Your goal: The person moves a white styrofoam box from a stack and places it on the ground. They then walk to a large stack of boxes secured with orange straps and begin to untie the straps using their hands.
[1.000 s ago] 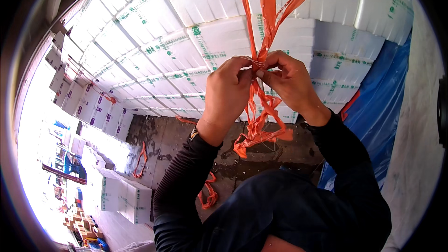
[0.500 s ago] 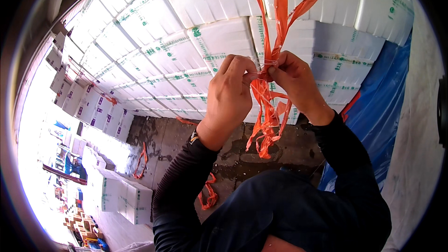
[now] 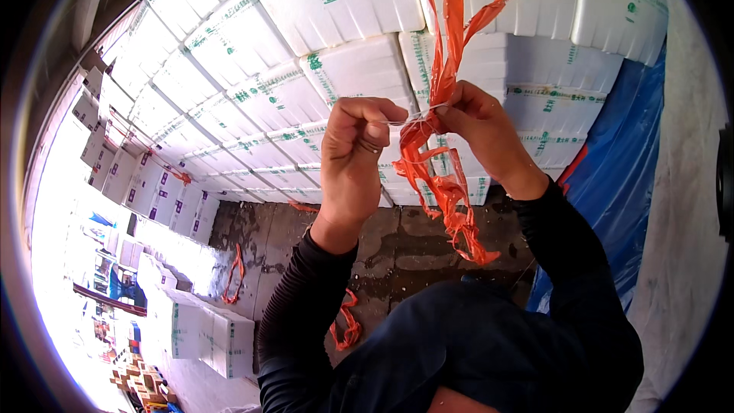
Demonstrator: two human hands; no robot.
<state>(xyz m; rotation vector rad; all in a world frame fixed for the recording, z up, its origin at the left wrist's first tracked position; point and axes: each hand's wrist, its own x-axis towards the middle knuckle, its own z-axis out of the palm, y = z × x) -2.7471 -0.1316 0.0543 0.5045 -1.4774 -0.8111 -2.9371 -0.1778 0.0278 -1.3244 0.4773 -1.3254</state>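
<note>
Orange plastic straps (image 3: 454,15) hang down from above and gather into a bunch between my hands, their frayed ends (image 3: 456,218) dangling below. A thin clear string (image 3: 415,116) crosses the bunch where it narrows. My left hand (image 3: 352,157), to the left of the bunch, is closed in a pinch on one end of that string. Against the bunch's right side, my right hand (image 3: 487,128) is also closed, its thumb and forefinger pinching the string close to the straps. Whether it grips some strap as well is hard to see.
White foam boxes (image 3: 355,73) with green print are stacked high in front. Blue sheeting (image 3: 612,183) hangs at the right. Loose orange straps (image 3: 348,321) lie on the wet dark floor (image 3: 397,241). More white boxes (image 3: 218,336) stand at the lower left.
My left hand has moved left, away from the bunch, drawing the string out between the hands. The dangling strap ends have swung to the right. My right hand stays at the bunch.
</note>
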